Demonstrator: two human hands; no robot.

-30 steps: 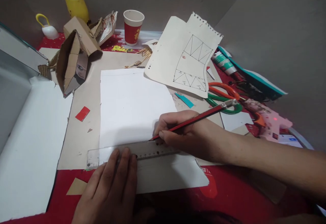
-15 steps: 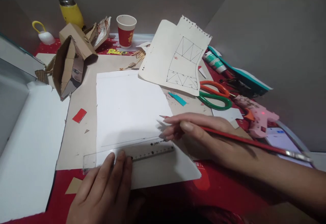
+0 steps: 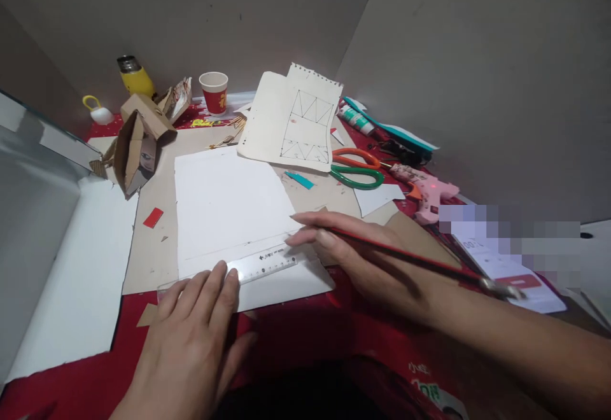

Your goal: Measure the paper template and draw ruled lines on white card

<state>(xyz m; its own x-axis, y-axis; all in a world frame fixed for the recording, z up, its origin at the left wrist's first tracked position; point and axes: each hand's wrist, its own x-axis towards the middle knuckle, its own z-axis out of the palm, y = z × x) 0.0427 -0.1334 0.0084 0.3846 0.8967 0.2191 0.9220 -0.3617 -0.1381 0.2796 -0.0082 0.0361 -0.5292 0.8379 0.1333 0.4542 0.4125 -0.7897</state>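
On the near side, over the red tabletop (image 3: 296,337), your left hand (image 3: 193,328) lies palm down, fingers close together, pressing the left half of the clear ruler (image 3: 272,264) rather than gripping it. The ruler's right end has no finger pinning it, so a knock from the right could swing it about your fingertips.

Your right hand (image 3: 356,242) is closed around the red-and-black pencil (image 3: 410,256), which slants back over the wrist; I can't make out its tip clearly. Those fingertips are just above the ruler's right end, and dropping them carelessly could cause that knock or smudge the faint pencil line (image 3: 214,252) on the far side of the ruler.

The white sheet (image 3: 229,197) lies under the ruler, its near part reaching past the beige board (image 3: 155,251) over the red tabletop. Pressing hard where that support steps down could dent the sheet or wobble a stroke.

Farther right, scissors (image 3: 358,181) lie beside a pink glue gun (image 3: 432,191) showing a red light; it may be hot, so a wide elbow is risky. Beyond, the drawn page (image 3: 267,114) seems to overlap the sheet's far right corner; tugging one could drag the other.
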